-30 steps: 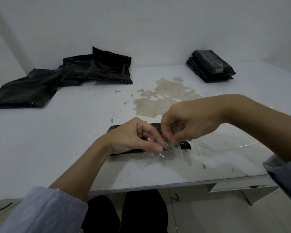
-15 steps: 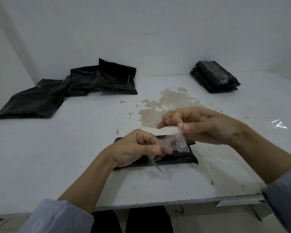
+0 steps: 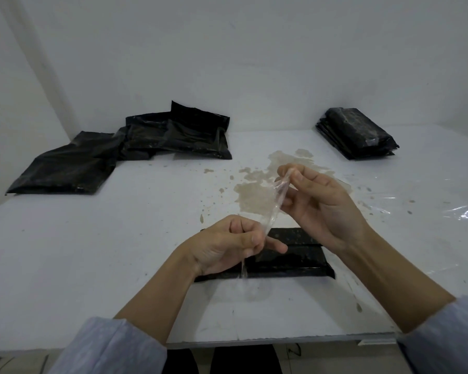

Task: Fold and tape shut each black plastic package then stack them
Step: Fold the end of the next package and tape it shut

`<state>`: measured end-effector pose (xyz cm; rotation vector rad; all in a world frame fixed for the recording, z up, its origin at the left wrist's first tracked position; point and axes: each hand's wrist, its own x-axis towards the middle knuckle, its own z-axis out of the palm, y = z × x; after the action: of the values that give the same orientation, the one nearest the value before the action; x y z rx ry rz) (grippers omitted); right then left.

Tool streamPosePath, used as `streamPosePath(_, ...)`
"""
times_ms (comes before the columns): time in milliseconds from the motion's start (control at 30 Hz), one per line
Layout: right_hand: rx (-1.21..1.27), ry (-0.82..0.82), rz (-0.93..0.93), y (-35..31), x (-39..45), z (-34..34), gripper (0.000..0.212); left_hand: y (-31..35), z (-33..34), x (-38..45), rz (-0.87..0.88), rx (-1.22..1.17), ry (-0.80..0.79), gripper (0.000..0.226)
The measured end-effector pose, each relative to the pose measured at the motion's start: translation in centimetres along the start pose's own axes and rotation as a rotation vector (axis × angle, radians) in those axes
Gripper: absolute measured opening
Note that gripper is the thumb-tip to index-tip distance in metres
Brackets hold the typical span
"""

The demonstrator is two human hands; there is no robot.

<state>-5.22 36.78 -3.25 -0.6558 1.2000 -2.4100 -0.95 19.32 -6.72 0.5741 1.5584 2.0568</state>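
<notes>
A folded black plastic package point(image 3: 289, 255) lies on the white table point(image 3: 92, 252) near its front edge, partly hidden by my hands. A strip of clear tape point(image 3: 277, 202) stretches above it between both hands. My left hand point(image 3: 227, 244) pinches the strip's lower end just over the package's left half. My right hand point(image 3: 319, 203) pinches the upper end, raised higher and to the right. A stack of folded, taped black packages point(image 3: 358, 133) sits at the back right. Several unfolded black packages point(image 3: 125, 147) lie in a loose heap at the back left.
A brown stain point(image 3: 257, 190) marks the table's middle behind my hands. Crumpled clear film point(image 3: 465, 214) lies near the right edge. White walls close off the back and left sides of the table.
Both hands have lifted off the package. My right hand has risen up and to the right, pulling the tape strip taut away from my left hand.
</notes>
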Motion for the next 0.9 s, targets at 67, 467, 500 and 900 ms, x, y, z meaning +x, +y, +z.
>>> streamPosePath(67, -0.028, 0.061, -0.014, 0.0, 0.2, 0.2, 0.01, 0.1, 0.2, 0.0, 0.0, -0.005, 0.017, 0.03)
streamPosePath(467, -0.014, -0.058, 0.037, -2.7, 0.0, 0.4, 0.032, 0.3, 0.6, -0.5, 0.009, 0.05, 0.041, 0.026)
streamPosePath(500, -0.028, -0.103, 0.035, -3.1, -0.1, 0.2, 0.036, 0.4, 0.5, -0.5, 0.01, 0.059, 0.028, 0.026)
streamPosePath(900, -1.143, 0.165, 0.061, -6.9, -2.6, 0.0, 0.051, -0.5, 1.3, -0.4, 0.073, 0.376, 0.2, 0.015)
